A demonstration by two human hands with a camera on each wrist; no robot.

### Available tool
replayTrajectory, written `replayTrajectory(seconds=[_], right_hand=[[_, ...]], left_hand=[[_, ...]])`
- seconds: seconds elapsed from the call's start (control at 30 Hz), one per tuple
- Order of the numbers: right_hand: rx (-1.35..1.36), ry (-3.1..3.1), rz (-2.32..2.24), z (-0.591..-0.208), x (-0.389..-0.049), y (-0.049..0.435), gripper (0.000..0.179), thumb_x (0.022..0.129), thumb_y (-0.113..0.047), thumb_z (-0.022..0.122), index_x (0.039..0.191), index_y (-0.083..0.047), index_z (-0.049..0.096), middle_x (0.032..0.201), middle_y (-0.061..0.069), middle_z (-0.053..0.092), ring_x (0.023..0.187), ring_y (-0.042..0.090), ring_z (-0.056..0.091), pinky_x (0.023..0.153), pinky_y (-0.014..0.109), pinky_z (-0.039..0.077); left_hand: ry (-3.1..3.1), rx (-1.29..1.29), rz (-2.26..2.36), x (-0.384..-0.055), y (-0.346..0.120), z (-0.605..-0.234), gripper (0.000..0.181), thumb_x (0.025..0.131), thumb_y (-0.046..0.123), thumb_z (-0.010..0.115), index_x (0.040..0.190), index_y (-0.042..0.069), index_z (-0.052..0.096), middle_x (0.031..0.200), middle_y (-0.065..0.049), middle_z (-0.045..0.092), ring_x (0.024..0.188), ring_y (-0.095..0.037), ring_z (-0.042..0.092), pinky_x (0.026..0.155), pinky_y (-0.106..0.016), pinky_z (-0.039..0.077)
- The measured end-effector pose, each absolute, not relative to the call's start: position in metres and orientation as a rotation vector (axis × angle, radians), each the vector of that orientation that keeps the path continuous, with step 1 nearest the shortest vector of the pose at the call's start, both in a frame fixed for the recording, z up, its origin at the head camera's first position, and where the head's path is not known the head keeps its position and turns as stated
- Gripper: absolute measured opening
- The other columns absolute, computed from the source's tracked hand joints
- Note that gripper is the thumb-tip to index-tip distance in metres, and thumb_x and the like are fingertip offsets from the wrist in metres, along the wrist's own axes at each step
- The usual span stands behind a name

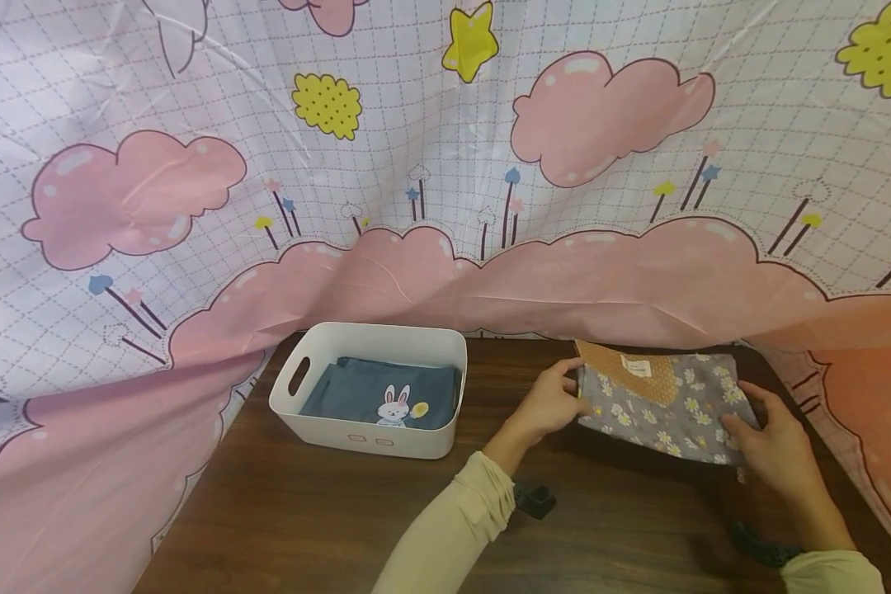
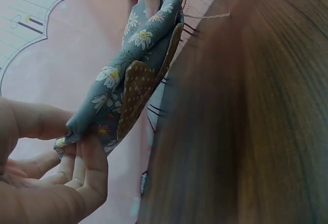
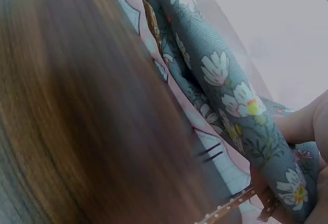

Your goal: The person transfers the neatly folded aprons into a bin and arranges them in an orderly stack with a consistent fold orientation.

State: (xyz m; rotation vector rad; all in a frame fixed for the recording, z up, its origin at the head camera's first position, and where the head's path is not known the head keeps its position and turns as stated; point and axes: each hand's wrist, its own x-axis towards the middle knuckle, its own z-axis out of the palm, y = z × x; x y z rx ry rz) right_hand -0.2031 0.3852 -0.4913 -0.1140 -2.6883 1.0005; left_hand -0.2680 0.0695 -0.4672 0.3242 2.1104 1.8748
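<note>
A folded grey daisy-print cloth (image 1: 657, 417), with a brown dotted panel and a white label, is held up at the right of the head view. My left hand (image 1: 551, 402) pinches its left end; in the left wrist view the thumb and fingers (image 2: 92, 167) close on a corner. My right hand (image 1: 780, 445) grips the right end, thumb on the near face. In the right wrist view a brown dotted strap (image 3: 228, 206) hangs by that hand, which is partly cut off. The cloth's underside is hidden in the head view.
A white plastic bin (image 1: 371, 441) with a handle hole stands left of centre on the dark wood table (image 1: 297, 520). Inside lies a folded dark blue cloth (image 1: 416, 388) with a rabbit print. A cloud-patterned curtain (image 1: 431, 289) surrounds the back and sides.
</note>
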Motion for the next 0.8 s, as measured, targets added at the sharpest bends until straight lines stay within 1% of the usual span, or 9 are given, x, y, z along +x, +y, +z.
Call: replayTrajectory(seconds=[0.03,0.07,0.13,0.2,0.3,0.37,0.43,0.63,0.8], right_hand=[[-0.108,-2.682,1.011,-0.49,-0.203,0.384,0.066,0.1,-0.024,0.064,0.153,0.005,0.036,0.133,0.042,0.054,0.085,-0.013,0.049,0.059,0.008,0.037],[-0.103,-2.675,1.022,-0.489,-0.203,0.383,0.065,0.1,-0.024,0.064,0.152,0.005,0.036,0.132,0.041,0.054,0.083,-0.019,0.042,0.059,0.009,0.039],[-0.095,-2.663,1.053,-0.486,-0.203,0.381,0.064,0.101,-0.023,0.063,0.151,0.007,0.036,0.133,0.041,0.053,0.079,-0.023,0.04,0.057,0.01,0.042],[-0.094,-2.654,1.072,-0.484,-0.203,0.378,0.063,0.101,-0.023,0.062,0.15,0.008,0.036,0.132,0.041,0.053,0.077,-0.022,0.042,0.056,0.012,0.044],[-0.098,-2.641,1.103,-0.481,-0.203,0.374,0.062,0.102,-0.022,0.062,0.149,0.008,0.036,0.13,0.04,0.053,0.074,-0.019,0.047,0.054,0.015,0.047],[-0.098,-2.631,1.119,-0.48,-0.202,0.372,0.061,0.102,-0.021,0.062,0.148,0.009,0.036,0.128,0.039,0.054,0.072,-0.016,0.049,0.053,0.018,0.049],[-0.095,-2.621,1.135,-0.479,-0.202,0.37,0.06,0.102,-0.02,0.061,0.148,0.008,0.035,0.126,0.038,0.053,0.07,-0.013,0.051,0.052,0.02,0.05],[-0.033,-2.56,1.171,-0.475,-0.202,0.361,0.055,0.101,-0.013,0.062,0.144,0.009,0.036,0.121,0.035,0.054,0.068,-0.01,0.054,0.049,0.021,0.051],[-0.022,-2.56,1.162,-0.469,-0.203,0.353,0.053,0.101,-0.014,0.062,0.142,0.007,0.037,0.124,0.035,0.053,0.068,-0.009,0.053,0.049,0.022,0.051]], left_hand=[[2.11,0.325,1.879,-0.268,0.068,-0.466,0.079,0.079,-0.012,0.072,0.15,0.011,0.048,0.094,-0.003,0.07,0.068,-0.011,0.061,0.063,-0.027,0.05],[2.115,0.324,1.881,-0.268,0.067,-0.464,0.079,0.079,-0.012,0.072,0.15,0.011,0.048,0.094,-0.004,0.07,0.068,-0.011,0.061,0.062,-0.026,0.05],[2.133,0.33,1.872,-0.267,0.064,-0.462,0.079,0.079,-0.011,0.073,0.15,0.012,0.048,0.096,-0.005,0.069,0.069,-0.011,0.061,0.061,-0.025,0.049],[2.159,0.333,1.856,-0.267,0.062,-0.46,0.079,0.079,-0.009,0.073,0.15,0.014,0.049,0.1,-0.007,0.069,0.071,-0.011,0.061,0.061,-0.025,0.049],[2.2,0.337,1.821,-0.266,0.058,-0.458,0.078,0.08,-0.006,0.075,0.15,0.018,0.05,0.109,-0.009,0.068,0.074,-0.012,0.061,0.065,-0.026,0.05],[2.214,0.344,1.805,-0.266,0.056,-0.457,0.078,0.08,-0.004,0.076,0.15,0.02,0.05,0.112,-0.009,0.067,0.075,-0.012,0.061,0.067,-0.027,0.051],[2.211,0.36,1.801,-0.266,0.053,-0.454,0.078,0.081,-0.004,0.076,0.151,0.02,0.049,0.111,-0.008,0.068,0.076,-0.012,0.062,0.069,-0.028,0.052],[2.205,0.387,1.819,-0.267,0.044,-0.446,0.078,0.081,-0.005,0.073,0.152,0.016,0.048,0.105,-0.007,0.072,0.077,-0.011,0.065,0.067,-0.026,0.052],[2.202,0.383,1.828,-0.266,0.035,-0.438,0.078,0.081,-0.006,0.073,0.151,0.016,0.048,0.105,-0.008,0.071,0.078,-0.012,0.065,0.07,-0.027,0.052]])
